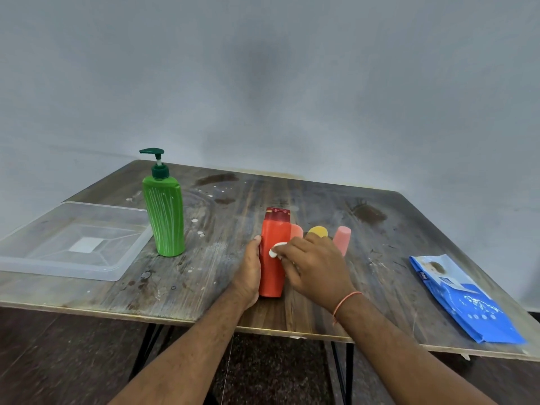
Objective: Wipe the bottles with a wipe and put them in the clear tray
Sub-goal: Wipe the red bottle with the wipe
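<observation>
Wiping the red bottle, upright between my hands.

My left hand (248, 276) grips the red bottle (273, 255); my right hand (314, 267) pinches a small white wipe (276, 249) against its front. Risk: pressing sideways could tip it into the small bottles just beyond my right hand. Count: one green pump bottle (165, 217) and one clear tray (73, 244), empty, left of my left hand; three small bottles, partly hidden; one blue wipe pack (464, 299) right.

We see a worn, stained wooden table (292, 200) on black legs, a clear tray (73, 267) at its left edge, a green pump bottle (165, 220) upright just beside the tray, a red bottle (273, 229) standing near the middle, a blue wipe pack (464, 299) lying flat at the right edge.
</observation>
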The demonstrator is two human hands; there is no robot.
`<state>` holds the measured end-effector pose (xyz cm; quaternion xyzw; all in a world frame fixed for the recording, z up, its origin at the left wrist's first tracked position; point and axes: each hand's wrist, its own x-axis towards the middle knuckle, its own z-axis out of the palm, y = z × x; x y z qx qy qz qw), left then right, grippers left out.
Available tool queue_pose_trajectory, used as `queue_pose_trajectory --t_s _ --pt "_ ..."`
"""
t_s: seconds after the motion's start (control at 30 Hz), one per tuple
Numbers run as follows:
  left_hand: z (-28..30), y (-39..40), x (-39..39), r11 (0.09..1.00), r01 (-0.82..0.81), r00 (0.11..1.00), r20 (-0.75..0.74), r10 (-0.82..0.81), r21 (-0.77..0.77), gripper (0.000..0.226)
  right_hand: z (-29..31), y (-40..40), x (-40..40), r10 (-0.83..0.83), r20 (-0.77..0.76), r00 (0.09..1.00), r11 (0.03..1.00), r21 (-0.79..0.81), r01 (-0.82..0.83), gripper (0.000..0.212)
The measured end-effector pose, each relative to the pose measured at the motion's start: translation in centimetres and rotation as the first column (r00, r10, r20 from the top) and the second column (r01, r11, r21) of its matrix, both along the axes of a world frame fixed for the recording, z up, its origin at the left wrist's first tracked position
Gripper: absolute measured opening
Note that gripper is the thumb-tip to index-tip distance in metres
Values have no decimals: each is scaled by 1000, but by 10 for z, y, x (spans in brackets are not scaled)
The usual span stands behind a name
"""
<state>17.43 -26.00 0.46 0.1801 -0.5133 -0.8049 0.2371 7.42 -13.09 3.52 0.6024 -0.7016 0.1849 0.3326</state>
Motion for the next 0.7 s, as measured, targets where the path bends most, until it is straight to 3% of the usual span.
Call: queue_pose_trajectory --t_s 0.2,0.43,0.7 --pt "-1 0 -2 997 39 998 -50 -42 -60 69 19 -20 -7 -93 104 990 990 -100 103 19" --pt "-1 -1 -1 999 5 1000 -1 -5 -54 72 -9 2 8 52 -7 999 997 62 -52 15" --pt "-2 2 -1 991 51 998 -31 -56 -125 75 22 -17 -12 -82 68 994 987 -130 91 19"
